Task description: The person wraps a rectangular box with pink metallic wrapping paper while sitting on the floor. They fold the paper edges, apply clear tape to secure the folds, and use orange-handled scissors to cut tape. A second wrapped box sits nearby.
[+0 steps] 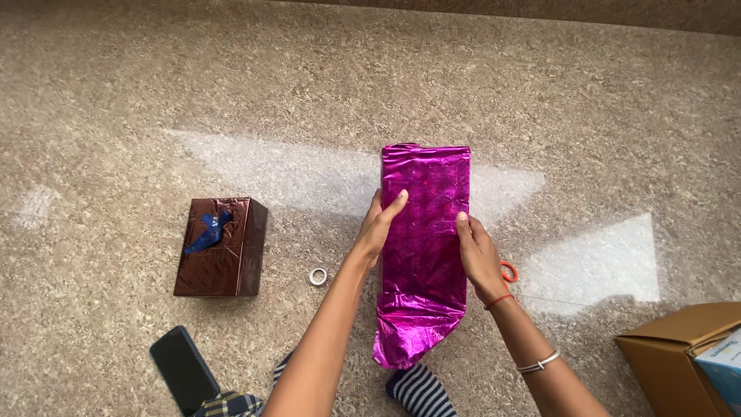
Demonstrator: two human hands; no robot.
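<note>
On speckled floor [116,93] — purple-wrapped box [423,255] points lengthwise away, both hands gripping

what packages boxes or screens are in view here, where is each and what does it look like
Magenta foil-wrapped box: centre, tall, between left hand and right hand.
Brown foil-wrapped box: left on the floor, blue bow on top.
Phone: bottom left, dark screen.
Cardboard box: bottom right, open, holding a light blue package.

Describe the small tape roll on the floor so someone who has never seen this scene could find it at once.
Start at the brown wrapped box with the blue bow, lying on the speckled floor. Look to its right, towards the person's left hand on the magenta wrapped box. The tape roll lies between them: a small whitish ring, the only round thing there.
</note>
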